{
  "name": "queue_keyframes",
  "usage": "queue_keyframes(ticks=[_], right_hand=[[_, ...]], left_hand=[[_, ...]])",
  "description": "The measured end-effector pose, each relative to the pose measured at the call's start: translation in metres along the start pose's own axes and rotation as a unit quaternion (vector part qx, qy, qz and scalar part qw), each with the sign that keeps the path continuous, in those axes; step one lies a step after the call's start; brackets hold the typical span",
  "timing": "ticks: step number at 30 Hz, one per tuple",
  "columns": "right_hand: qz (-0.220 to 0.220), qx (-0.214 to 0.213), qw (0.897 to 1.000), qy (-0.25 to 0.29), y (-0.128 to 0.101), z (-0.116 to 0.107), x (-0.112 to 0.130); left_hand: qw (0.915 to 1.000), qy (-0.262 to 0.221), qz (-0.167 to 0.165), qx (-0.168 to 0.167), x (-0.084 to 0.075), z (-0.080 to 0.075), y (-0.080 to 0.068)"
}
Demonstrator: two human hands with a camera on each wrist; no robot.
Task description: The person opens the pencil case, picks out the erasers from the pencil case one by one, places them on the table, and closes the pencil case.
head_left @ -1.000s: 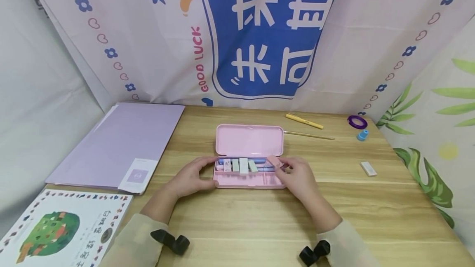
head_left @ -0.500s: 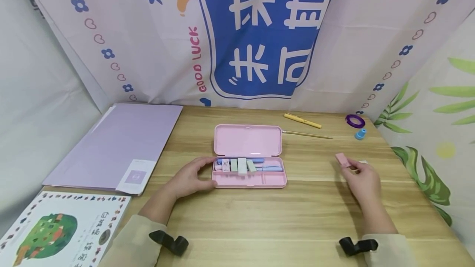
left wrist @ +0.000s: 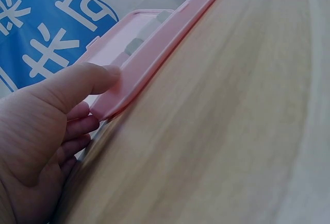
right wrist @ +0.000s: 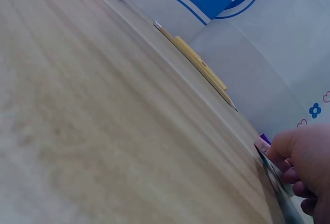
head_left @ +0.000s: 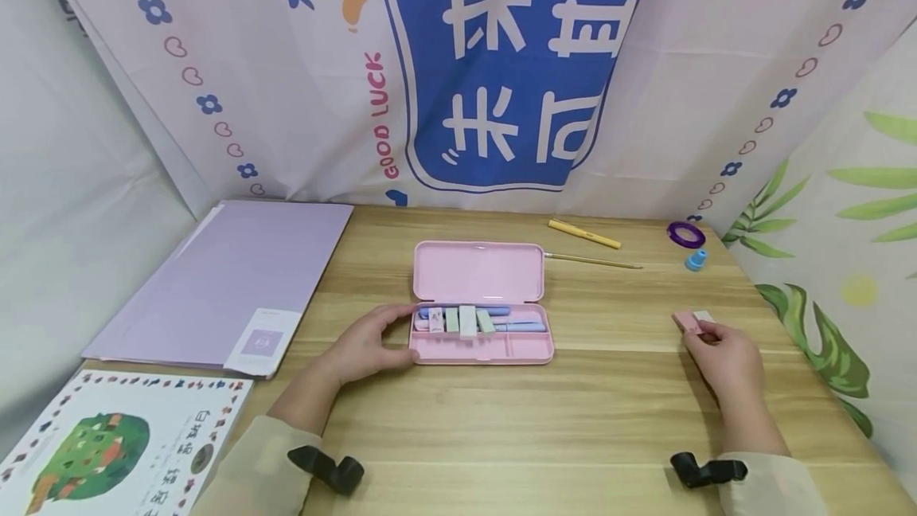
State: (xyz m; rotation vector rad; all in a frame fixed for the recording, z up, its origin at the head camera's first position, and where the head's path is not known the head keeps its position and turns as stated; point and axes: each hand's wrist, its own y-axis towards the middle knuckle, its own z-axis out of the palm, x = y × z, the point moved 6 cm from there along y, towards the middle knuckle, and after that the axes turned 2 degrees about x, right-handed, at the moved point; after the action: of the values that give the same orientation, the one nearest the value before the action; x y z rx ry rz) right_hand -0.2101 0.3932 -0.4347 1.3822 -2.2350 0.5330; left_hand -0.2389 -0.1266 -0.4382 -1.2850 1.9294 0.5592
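My left hand [head_left: 367, 345] holds the left end of an open pink pencil case [head_left: 478, 271], thumb at the front corner and fingers toward the back. Across pens in its rear compartment lie several small erasers [head_left: 468, 320], pale green, white and patterned. A blue pen [head_left: 521, 326] shows to their right. At the right side of the table, my right hand [head_left: 734, 361] pinches a pink eraser [head_left: 685, 321] between thumb and finger, low at the tabletop. Beside it a white eraser [head_left: 705, 315] is partly hidden by the hand. The right wrist view shows the pink eraser's edge [right wrist: 262, 144] at the fingertips.
Behind the case lie a pencil [head_left: 595, 260] and a yellow pen [head_left: 583, 233]. A purple ring [head_left: 685, 234] and a small blue cone-shaped piece [head_left: 696, 260] sit at the back right. On the left are a lilac folder [head_left: 236, 277] and a picture book [head_left: 107, 452].
My right hand has carried the pink eraser from the pencil case rightward across the table, down beside the white eraser. My left hand has stayed on the case.
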Motion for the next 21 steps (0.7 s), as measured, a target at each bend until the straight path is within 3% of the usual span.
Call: queue_keyframes(ticks=[13, 17, 21], right_hand=[[-0.022, -0.017, 0.999, -0.017, -0.005, 0.0, 0.01], [-0.065, -0.039, 0.997, 0.005, -0.015, 0.003, 0.031], [-0.134, -0.034, 0.99, 0.036, -0.028, 0.018, 0.064]], left_hand=[[0.9999, 0.008, -0.006, 0.004, -0.001, 0.0, 0.0], [0.9999, 0.004, -0.012, 0.006, -0.002, 0.001, 0.0], [0.9999, 0.001, -0.014, 0.005, -0.002, 0.001, 0.0]])
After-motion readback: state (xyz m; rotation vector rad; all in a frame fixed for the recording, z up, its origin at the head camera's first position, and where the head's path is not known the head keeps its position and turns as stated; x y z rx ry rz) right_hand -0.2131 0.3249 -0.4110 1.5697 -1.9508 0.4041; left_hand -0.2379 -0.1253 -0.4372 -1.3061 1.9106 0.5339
